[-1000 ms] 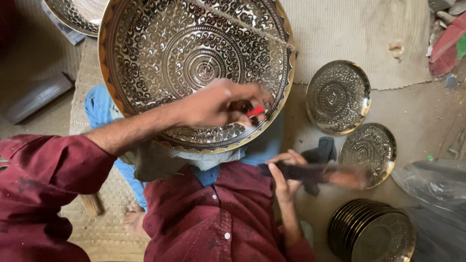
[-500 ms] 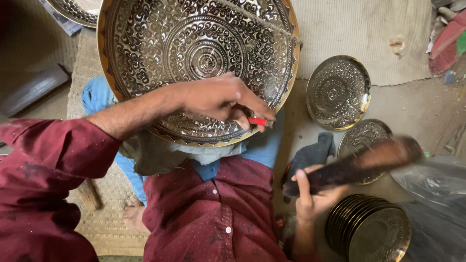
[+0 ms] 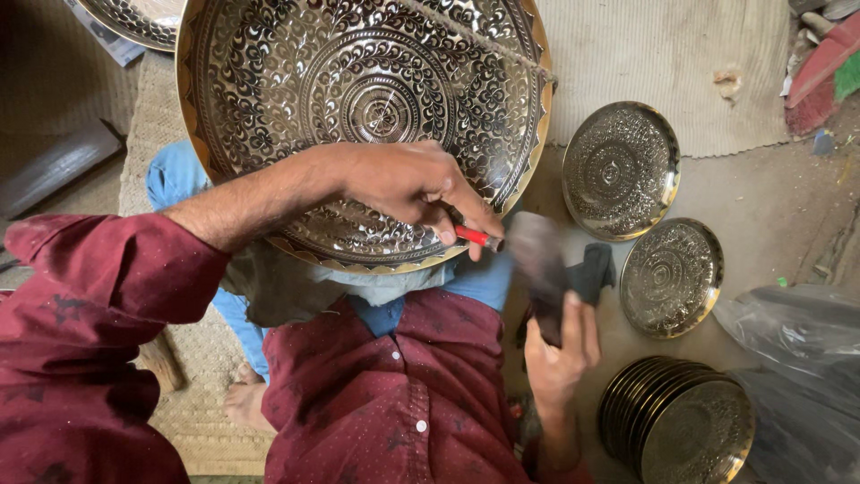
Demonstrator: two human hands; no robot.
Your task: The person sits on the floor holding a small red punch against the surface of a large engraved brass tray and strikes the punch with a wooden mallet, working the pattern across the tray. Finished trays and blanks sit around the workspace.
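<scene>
Hands busy over the big engraved bowl (image 3: pixel 358 116), which leans across the person's lap with its patterned inside tilted up towards the face, so the near rim sits right where the work is. The left hand (image 3: pixel 408 184) reaches in over that lower rim, fingers pinched tight around a small red-handled tool (image 3: pixel 475 237), its tip set down at the bowl's edge band; a pinch like that looks meant to steady the point on a fine line of the pattern. Just to the right of the bowl's rim, the right hand (image 3: pixel 560 345) is clenched around a dark hammer (image 3: pixel 542 264), head up and blurred, level with the tool's end, so it reads as a swing in progress.

Right of the bowl, on the bare floor, two small engraved plates (image 3: pixel 620 168) lie flat, one just below the other, and lower still a stack of plates (image 3: pixel 681 430) sits near the right elbow. A dark cloth (image 3: pixel 596 273) lies between the hammer and the plates. A woven mat (image 3: pixel 681 72) covers the ground beyond the bowl's right edge, and a grey plastic bag (image 3: pixel 797 358) slumps at the far right.
</scene>
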